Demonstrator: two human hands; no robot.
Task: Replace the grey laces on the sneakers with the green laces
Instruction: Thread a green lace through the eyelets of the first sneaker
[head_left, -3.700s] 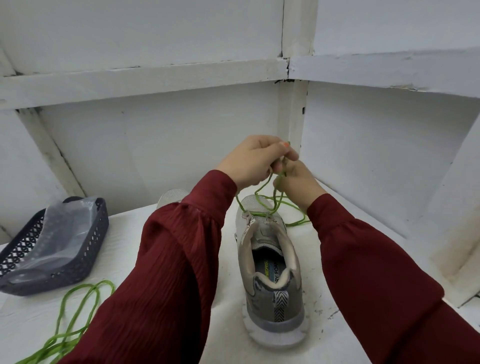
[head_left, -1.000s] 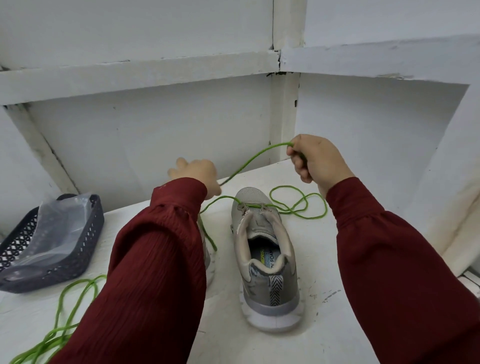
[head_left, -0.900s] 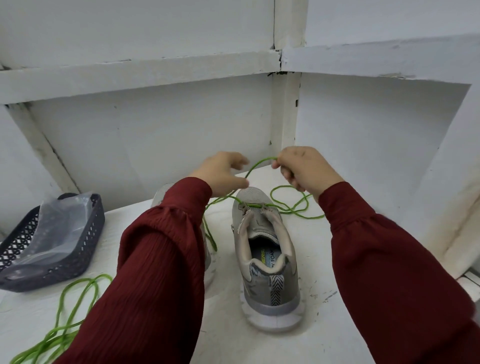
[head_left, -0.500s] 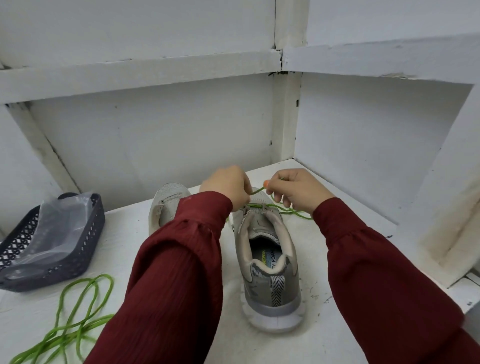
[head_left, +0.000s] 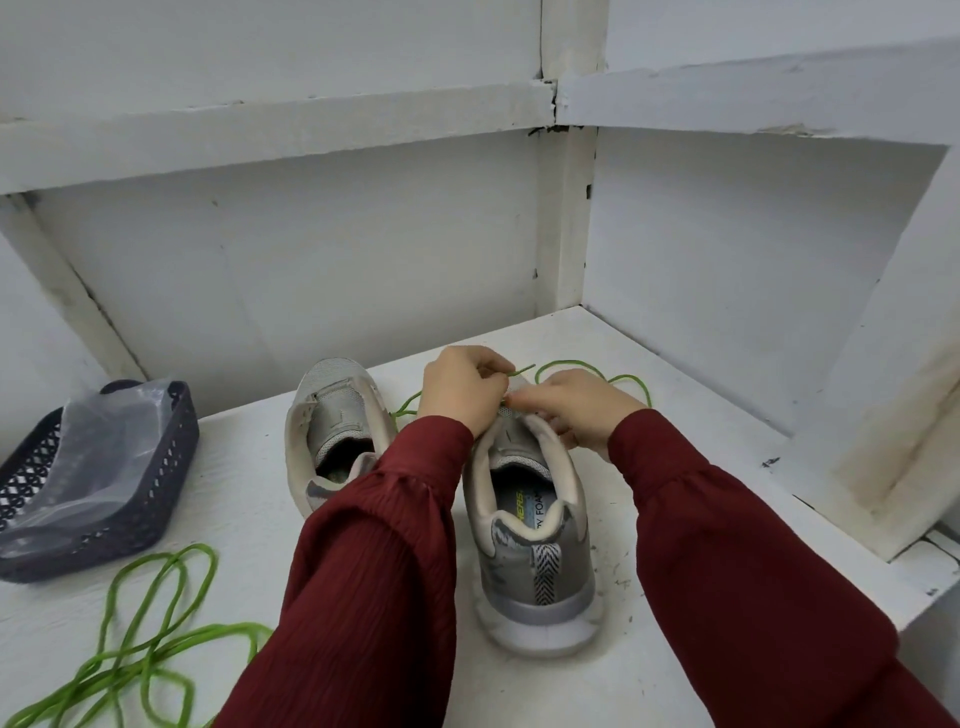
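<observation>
Fingers (head_left: 485, 362) of the left hand (head_left: 460, 391) are curled tight, pinching the green lace (head_left: 521, 370) just behind its tip, and the tip pokes out free towards the right. The right hand (head_left: 577, 406) meets it knuckle to knuckle, fingers bent down onto the upper of the near sneaker (head_left: 531, 525) at the eyelet row, gripping the edge there as far as I can tell; the eyelet itself is hidden under the hands. To my eye, this is a threading step, so the short grip is right: a stiff tip goes through cleanly, a long floppy one buckles. The right hand should hold the eyelet edge steady while the tip is fed. The lace's slack lies looped on the bench (head_left: 691, 431) beyond the toe, with another strand trailing left behind the wrist, so pull through gently and watch for a tangle. The second sneaker (head_left: 332, 415) stands just beside it, unlaced as far as I can see. A spare green lace (head_left: 148, 636) lies heaped at front left, near a basket (head_left: 156, 483) holding a plastic bag (head_left: 98, 441).
</observation>
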